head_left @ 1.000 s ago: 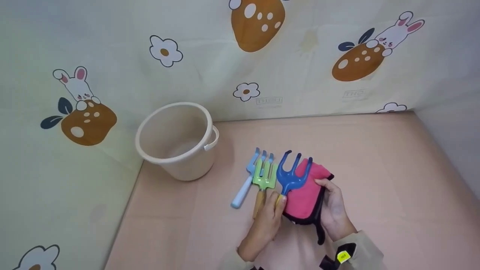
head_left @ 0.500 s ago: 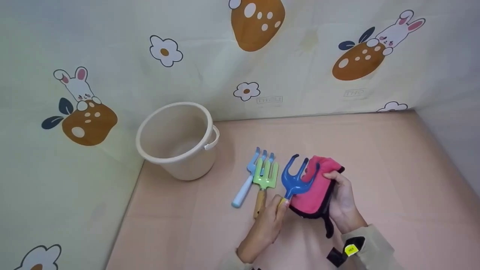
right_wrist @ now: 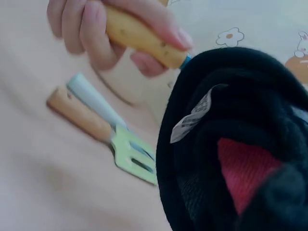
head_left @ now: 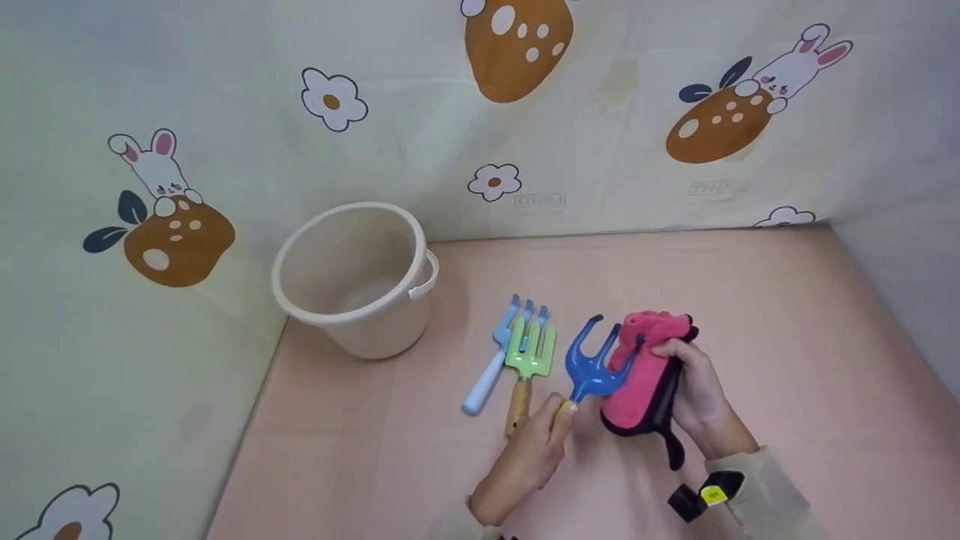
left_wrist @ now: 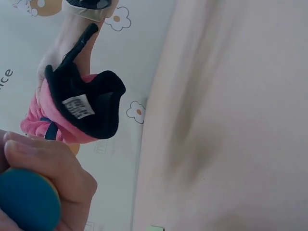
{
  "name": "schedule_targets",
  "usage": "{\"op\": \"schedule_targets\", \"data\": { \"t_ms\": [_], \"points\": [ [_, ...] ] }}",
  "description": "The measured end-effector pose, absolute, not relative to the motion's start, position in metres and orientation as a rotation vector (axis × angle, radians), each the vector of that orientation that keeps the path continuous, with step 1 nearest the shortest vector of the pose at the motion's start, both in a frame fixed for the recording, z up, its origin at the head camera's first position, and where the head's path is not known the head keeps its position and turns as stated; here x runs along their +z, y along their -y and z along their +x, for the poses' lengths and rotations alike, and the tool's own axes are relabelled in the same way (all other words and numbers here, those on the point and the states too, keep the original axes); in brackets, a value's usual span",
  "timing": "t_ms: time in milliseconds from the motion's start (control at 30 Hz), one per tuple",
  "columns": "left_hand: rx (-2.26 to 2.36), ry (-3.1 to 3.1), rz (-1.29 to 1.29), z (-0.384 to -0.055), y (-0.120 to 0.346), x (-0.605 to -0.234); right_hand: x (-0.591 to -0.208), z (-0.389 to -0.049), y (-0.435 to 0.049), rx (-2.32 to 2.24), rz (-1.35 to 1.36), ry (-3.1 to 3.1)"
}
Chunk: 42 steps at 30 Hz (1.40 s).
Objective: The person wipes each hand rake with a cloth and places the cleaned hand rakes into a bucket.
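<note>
My left hand (head_left: 527,448) grips the yellow handle (right_wrist: 139,36) of a blue three-pronged hand cultivator (head_left: 596,371), prongs pointing away from me. The handle's rounded blue end (left_wrist: 29,199) shows in the left wrist view. With my right hand (head_left: 703,405) I hold a pink cloth pouch-like piece (head_left: 637,382), thumb on its face. Its black-lined mouth (left_wrist: 91,103) faces down towards me, with a white label inside and a black strap hanging. The cultivator's right prong overlaps the pink cloth in the head view.
A green hand fork (head_left: 531,352) with a wooden handle lies partly over a light blue hand rake (head_left: 487,375), left of the cultivator. Farther back left stands a cream bucket (head_left: 382,330) with its handle down. Printed cloth walls (head_left: 405,165) border the pink surface (head_left: 757,300).
My right hand has moved right with the pink cloth, which has turned more upright. The cultivator has shifted slightly right, and less of it overlaps the cloth.
</note>
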<state>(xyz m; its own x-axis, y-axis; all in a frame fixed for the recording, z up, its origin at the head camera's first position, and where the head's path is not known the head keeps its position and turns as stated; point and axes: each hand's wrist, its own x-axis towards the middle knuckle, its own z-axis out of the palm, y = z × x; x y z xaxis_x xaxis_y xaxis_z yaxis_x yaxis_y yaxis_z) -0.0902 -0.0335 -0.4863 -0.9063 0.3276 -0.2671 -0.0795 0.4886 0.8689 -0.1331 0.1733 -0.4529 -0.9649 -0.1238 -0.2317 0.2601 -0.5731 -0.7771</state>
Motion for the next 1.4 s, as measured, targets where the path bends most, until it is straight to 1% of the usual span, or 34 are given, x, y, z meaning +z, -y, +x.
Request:
{"op": "schedule_targets", "data": {
  "t_ms": [300, 367, 433, 500, 600, 733, 800, 933, 1033, 1167, 1400],
  "points": [
    [1.400, -2.296, 0.195, -0.092, 0.032, -0.483, -0.435, -0.132, -0.183, -2.334, 0.121, -1.953],
    [1.408, -2.300, 0.171, -0.093, 0.033, -0.482, -0.426, -0.134, -0.187, -2.336, 0.103, -2.011],
    [1.429, -2.306, 0.152, -0.094, 0.034, -0.481, -0.419, -0.137, -0.192, -2.431, 0.115, -2.015],
    [1.477, -2.307, 0.141, -0.095, 0.035, -0.481, -0.414, -0.139, -0.198, -2.568, 0.149, -1.959],
    [1.582, -2.279, 0.124, -0.095, 0.037, -0.478, -0.414, -0.142, -0.206, -2.687, 0.304, -1.880],
    [1.723, -2.226, 0.156, -0.094, 0.035, -0.474, -0.427, -0.139, -0.203, -2.546, 0.456, -1.830],
    [1.769, -2.214, 0.185, -0.093, 0.033, -0.473, -0.437, -0.136, -0.194, -2.454, 0.465, -1.754],
    [1.830, -2.236, 0.255, -0.092, 0.028, -0.473, -0.455, -0.129, -0.170, -2.357, 0.397, -1.490],
    [1.837, -2.271, 0.280, -0.093, 0.025, -0.476, -0.462, -0.124, -0.157, -2.386, 0.328, -1.250],
    [1.754, -2.381, 0.313, -0.095, 0.025, -0.479, -0.462, -0.122, -0.148, -2.465, 0.275, -0.971],
    [1.572, -2.539, 0.375, -0.099, 0.030, -0.482, -0.460, -0.121, -0.139, -2.517, 0.394, -0.889]
  ]
}}
